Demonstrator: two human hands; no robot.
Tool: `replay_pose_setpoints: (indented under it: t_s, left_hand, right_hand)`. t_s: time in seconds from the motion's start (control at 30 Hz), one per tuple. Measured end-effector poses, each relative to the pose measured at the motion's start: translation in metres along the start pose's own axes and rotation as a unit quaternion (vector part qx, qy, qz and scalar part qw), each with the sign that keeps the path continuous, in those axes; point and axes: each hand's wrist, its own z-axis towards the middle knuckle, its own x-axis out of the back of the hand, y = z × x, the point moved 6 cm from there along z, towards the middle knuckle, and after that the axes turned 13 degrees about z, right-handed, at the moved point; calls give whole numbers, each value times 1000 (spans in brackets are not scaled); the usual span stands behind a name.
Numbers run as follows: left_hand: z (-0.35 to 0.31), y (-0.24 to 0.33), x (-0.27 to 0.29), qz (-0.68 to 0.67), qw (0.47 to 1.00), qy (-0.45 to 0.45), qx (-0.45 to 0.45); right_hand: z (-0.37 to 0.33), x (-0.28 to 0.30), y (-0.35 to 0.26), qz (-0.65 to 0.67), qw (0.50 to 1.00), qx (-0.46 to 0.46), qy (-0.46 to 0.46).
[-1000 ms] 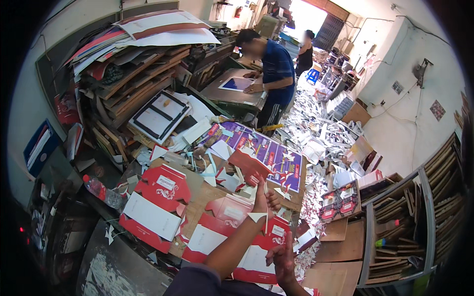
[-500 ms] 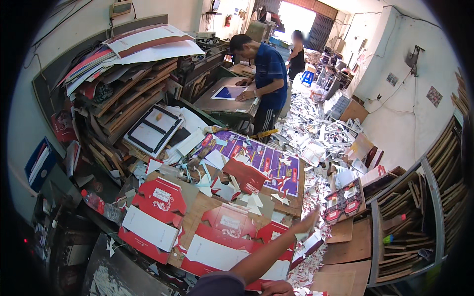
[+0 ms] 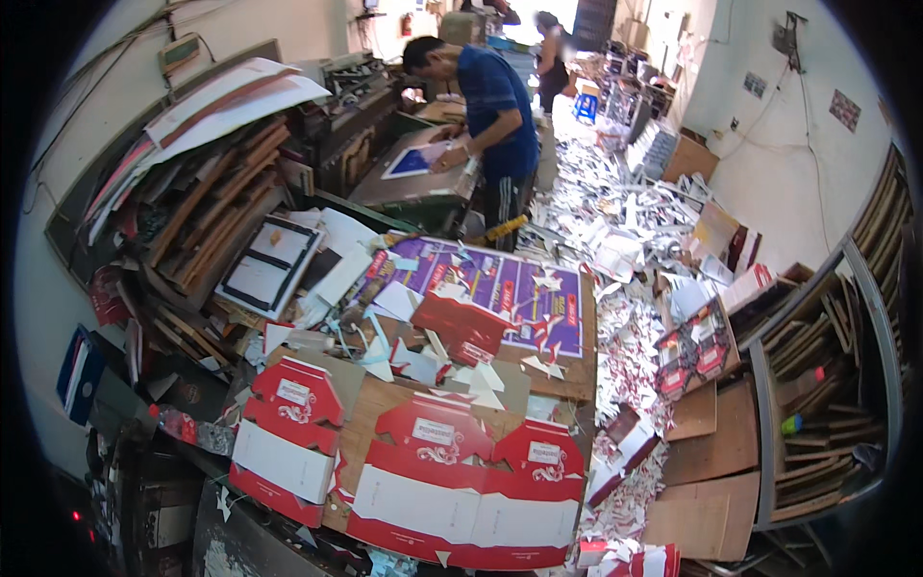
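Neither of my hands shows in the head view. In front of me on the wooden table lies a wide red and white die-cut carton sheet, flat, with two printed flaps toward the far side. Left of it is a narrower carton sheet of the same colours. More red and white card shows at the lower edge, right of the table; whether a hand holds it is hidden. Behind the wide sheet are a dark red card piece and white offcuts.
A purple printed sheet covers the table's far part. Paper scraps cover the floor at right, beside a shelf rack of boards. A co-worker in blue bends over a work surface; another person stands farther back. A plastic bottle lies at left.
My arm, stretched over the wide carton sheet toward the right, has left the view, as has my other hand at the lower edge. The view has shifted; red and white card now shows at lower right.
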Motion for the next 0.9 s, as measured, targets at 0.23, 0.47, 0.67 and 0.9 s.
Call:
replay_pose_setpoints:
  t_s: [0.23,0.47,0.67,0.9]
  left_hand:
    - [111,-97,-61,43,941,332,47]
    - [87,-71,-42,-39,953,274,126]
    - [58,-103,-61,-113,868,429,223]
    - [84,-165,-42,37,694,667,269]
  right_hand:
    - [-6,2,-31,-86,988,101,77]
    - [-29,23,-37,108,994,15,28]
    - [12,6,-54,31,999,-21,-25]
    - [99,-14,-144,-47,990,100,-84]
